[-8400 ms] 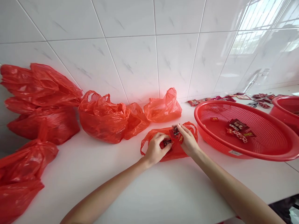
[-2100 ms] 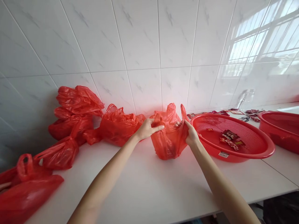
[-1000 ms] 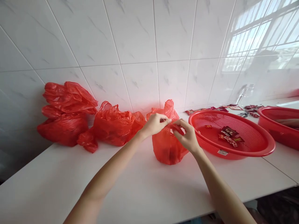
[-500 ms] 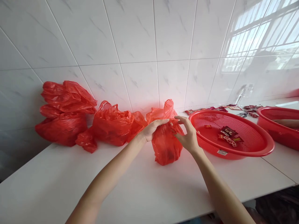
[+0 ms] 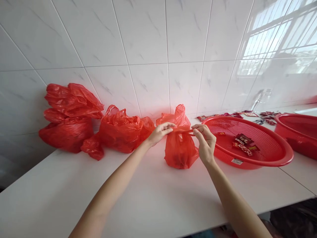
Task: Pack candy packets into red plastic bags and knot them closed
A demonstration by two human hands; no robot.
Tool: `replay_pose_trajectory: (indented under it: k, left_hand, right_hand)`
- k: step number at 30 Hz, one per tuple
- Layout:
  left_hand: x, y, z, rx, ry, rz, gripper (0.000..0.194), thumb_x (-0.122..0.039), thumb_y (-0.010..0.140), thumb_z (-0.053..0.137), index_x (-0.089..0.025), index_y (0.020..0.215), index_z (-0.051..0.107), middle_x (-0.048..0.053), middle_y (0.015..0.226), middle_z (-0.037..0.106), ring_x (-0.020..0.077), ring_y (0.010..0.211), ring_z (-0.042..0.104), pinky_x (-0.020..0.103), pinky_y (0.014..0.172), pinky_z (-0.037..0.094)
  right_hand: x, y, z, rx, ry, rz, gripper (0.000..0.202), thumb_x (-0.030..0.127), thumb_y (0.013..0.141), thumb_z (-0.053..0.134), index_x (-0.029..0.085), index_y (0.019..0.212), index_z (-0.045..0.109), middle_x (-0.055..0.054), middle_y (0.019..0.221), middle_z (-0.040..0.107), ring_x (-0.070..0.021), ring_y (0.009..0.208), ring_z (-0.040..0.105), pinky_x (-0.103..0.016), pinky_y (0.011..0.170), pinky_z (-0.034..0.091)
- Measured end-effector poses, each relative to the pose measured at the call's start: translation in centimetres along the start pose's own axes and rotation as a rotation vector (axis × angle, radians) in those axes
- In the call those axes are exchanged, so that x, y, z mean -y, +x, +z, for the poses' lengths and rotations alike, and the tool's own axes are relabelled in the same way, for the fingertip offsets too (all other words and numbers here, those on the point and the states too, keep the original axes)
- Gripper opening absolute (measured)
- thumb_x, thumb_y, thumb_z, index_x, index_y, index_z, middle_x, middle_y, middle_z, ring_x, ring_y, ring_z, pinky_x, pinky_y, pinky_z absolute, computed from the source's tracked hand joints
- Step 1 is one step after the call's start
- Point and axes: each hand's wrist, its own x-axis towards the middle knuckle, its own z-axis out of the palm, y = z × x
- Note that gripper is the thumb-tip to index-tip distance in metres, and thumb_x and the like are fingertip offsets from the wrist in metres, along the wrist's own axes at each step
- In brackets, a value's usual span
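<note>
A filled red plastic bag [image 5: 180, 152] stands on the white table, between my two hands. My left hand [image 5: 159, 133] pinches the left side of its gathered neck, fingers pressed together. At the other side, my right hand [image 5: 205, 140] grips a twisted red strip of the bag between thumb and fingers. The strip is stretched nearly level across the front of the neck. Loose top parts of the bag stick up behind my hands, near the tiled wall. Dark shapes show faintly through the thin plastic.
Several red bags [image 5: 120, 132] stand along the wall at the left. A red mesh basket [image 5: 272, 158] with small packets is close to my right hand. Behind it lie loose packets [image 5: 268, 115] and scissors [image 5: 259, 122]. A second red basket [image 5: 297, 140] is at the far right.
My hands have moved apart, and my right hand has closed on the bag's strip, now pulled taut. An arm that was over the far right basket is gone from view.
</note>
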Motion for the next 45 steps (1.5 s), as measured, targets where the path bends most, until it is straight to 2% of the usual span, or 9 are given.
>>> replay_pose_trajectory:
  k: [9, 16, 22, 24, 29, 31, 34, 37, 45]
  left_hand:
    - [3.8, -0.3, -2.5, -0.100, 0.066, -0.058, 0.031, -0.039, 0.068, 0.070, -0.017, 0.089, 0.064, -0.002, 0.069, 0.056, 0.0141, 0.069, 0.055, 0.032, 0.076, 0.048]
    - [1.5, -1.1, -2.0, -0.216, 0.157, 0.052, 0.031, -0.041, 0.074, 0.069, -0.020, 0.096, 0.068, -0.001, 0.079, 0.058, 0.0168, 0.081, 0.057, 0.032, 0.082, 0.048]
    - [-3.0, -2.3, 2.3, -0.008, 0.372, 0.297, 0.036, -0.042, 0.073, 0.078, -0.020, 0.101, 0.069, 0.001, 0.087, 0.062, 0.0159, 0.081, 0.059, 0.029, 0.078, 0.050]
    - [-3.3, -2.2, 3.5, 0.019, 0.375, 0.306, 0.027, -0.044, 0.079, 0.073, -0.018, 0.087, 0.067, 0.000, 0.080, 0.061, 0.0142, 0.072, 0.057, 0.027, 0.069, 0.048]
    - [-2.7, -1.5, 4.1, -0.064, 0.285, 0.282, 0.041, -0.049, 0.091, 0.057, -0.016, 0.067, 0.059, -0.002, 0.063, 0.051, 0.0112, 0.060, 0.047, 0.025, 0.057, 0.040]
    - [-2.7, -1.3, 3.9, -0.071, 0.239, 0.286, 0.043, -0.051, 0.091, 0.057, -0.016, 0.066, 0.058, -0.003, 0.060, 0.048, 0.0107, 0.058, 0.044, 0.025, 0.057, 0.039]
    - [-3.1, -1.3, 3.6, -0.098, 0.204, 0.302, 0.040, -0.050, 0.091, 0.058, -0.017, 0.067, 0.060, -0.002, 0.061, 0.049, 0.0118, 0.060, 0.046, 0.026, 0.059, 0.041]
    - [-3.5, -1.3, 2.8, -0.169, 0.221, 0.329, 0.038, -0.047, 0.089, 0.060, -0.017, 0.067, 0.061, 0.000, 0.064, 0.056, 0.0134, 0.065, 0.051, 0.027, 0.065, 0.044]
    - [-3.3, -2.6, 0.3, -0.235, 0.236, 0.295, 0.034, -0.046, 0.087, 0.066, -0.016, 0.071, 0.068, 0.001, 0.071, 0.064, 0.0141, 0.070, 0.057, 0.026, 0.069, 0.048]
  right_hand:
    - [-0.6, 0.5, 0.2, -0.200, 0.288, 0.276, 0.029, 0.021, 0.066, 0.063, 0.022, 0.044, 0.045, 0.001, 0.058, 0.043, -0.0169, 0.069, 0.046, -0.030, 0.065, 0.040]
    - [-0.2, 0.7, -0.1, -0.040, 0.332, 0.325, 0.016, 0.031, 0.076, 0.074, 0.022, 0.068, 0.063, 0.003, 0.064, 0.060, -0.0127, 0.059, 0.054, -0.029, 0.063, 0.049]
    - [0.4, 0.1, 0.1, 0.321, 0.288, 0.224, 0.015, 0.035, 0.084, 0.077, 0.024, 0.092, 0.072, -0.003, 0.095, 0.073, -0.0195, 0.093, 0.069, -0.036, 0.089, 0.055]
    - [0.7, 0.1, 0.0, 0.409, 0.260, 0.193, 0.019, 0.036, 0.085, 0.076, 0.025, 0.099, 0.072, -0.005, 0.103, 0.073, -0.0214, 0.100, 0.069, -0.039, 0.093, 0.055]
    - [-0.1, 0.6, -0.4, 0.300, 0.075, 0.108, 0.045, 0.040, 0.080, 0.080, 0.028, 0.120, 0.062, -0.008, 0.127, 0.067, -0.0254, 0.120, 0.062, -0.046, 0.107, 0.046]
    - [-0.9, 0.4, -0.2, 0.411, -0.010, 0.135, 0.058, 0.042, 0.076, 0.082, 0.029, 0.126, 0.057, -0.008, 0.127, 0.066, -0.0271, 0.121, 0.060, -0.047, 0.104, 0.047]
    - [-2.1, -0.4, 0.6, 0.578, -0.108, 0.188, 0.034, 0.044, 0.082, 0.074, 0.024, 0.104, 0.058, -0.002, 0.094, 0.066, -0.0215, 0.088, 0.063, -0.036, 0.078, 0.052]
    - [-2.8, -1.3, 1.5, 0.596, -0.182, 0.231, 0.032, 0.046, 0.090, 0.060, 0.023, 0.075, 0.044, 0.005, 0.067, 0.044, -0.0127, 0.061, 0.042, -0.027, 0.056, 0.036]
    - [-2.8, -2.9, 2.9, 0.730, -0.013, 0.309, 0.038, 0.050, 0.097, 0.050, 0.023, 0.073, 0.038, 0.005, 0.067, 0.038, -0.0109, 0.060, 0.034, -0.027, 0.056, 0.031]
